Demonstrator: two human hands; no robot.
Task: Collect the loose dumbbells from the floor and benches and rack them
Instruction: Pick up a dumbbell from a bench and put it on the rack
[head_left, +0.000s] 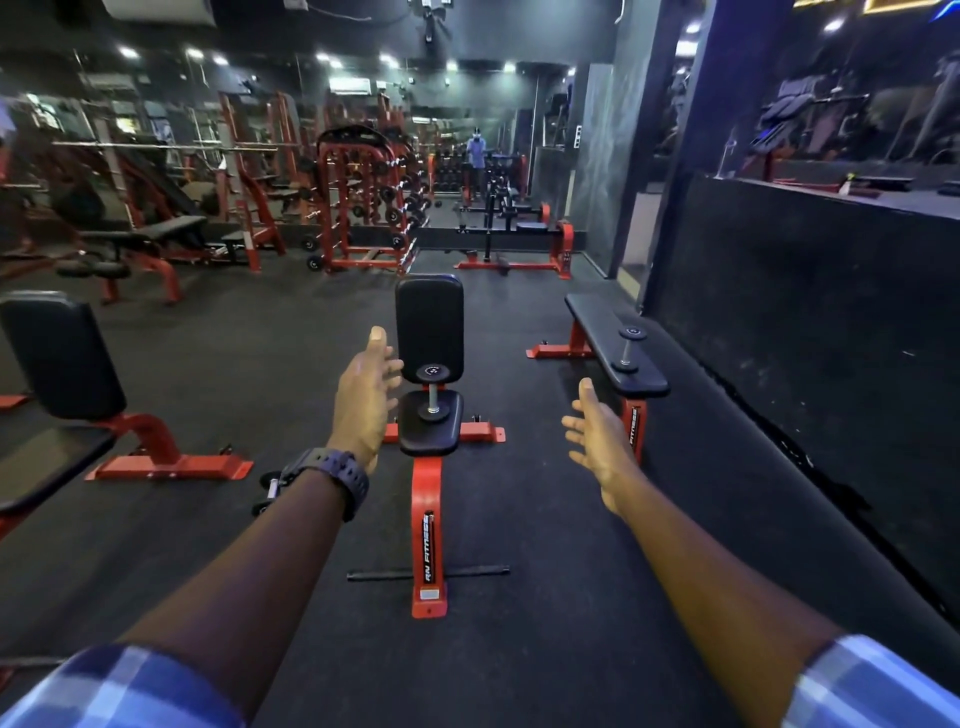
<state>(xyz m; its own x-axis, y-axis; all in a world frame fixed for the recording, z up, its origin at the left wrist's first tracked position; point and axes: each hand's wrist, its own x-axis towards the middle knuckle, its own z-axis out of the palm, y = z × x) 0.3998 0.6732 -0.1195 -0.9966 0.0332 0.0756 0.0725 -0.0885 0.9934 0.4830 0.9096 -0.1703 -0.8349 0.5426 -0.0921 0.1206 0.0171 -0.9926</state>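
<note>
Head view: left hand (363, 400) outstretched, fingers spread, holding nothing; upright dumbbell (432, 392) on seat bench (430, 441) just right of it, apart. Right hand (597, 431) also spread, empty; second dumbbell (627, 349) on flat bench (597, 322) beyond it. Third dumbbell (270, 491) on floor, behind left wrist.

floor dumbbell (271, 488): left forearm (249, 561) is hiding its right part | bench (47, 405) left of it: frame edge is cutting it off

Both empty hands (fingers loose) near upright seat dumbbell (432, 392), apparently apart.
</note>
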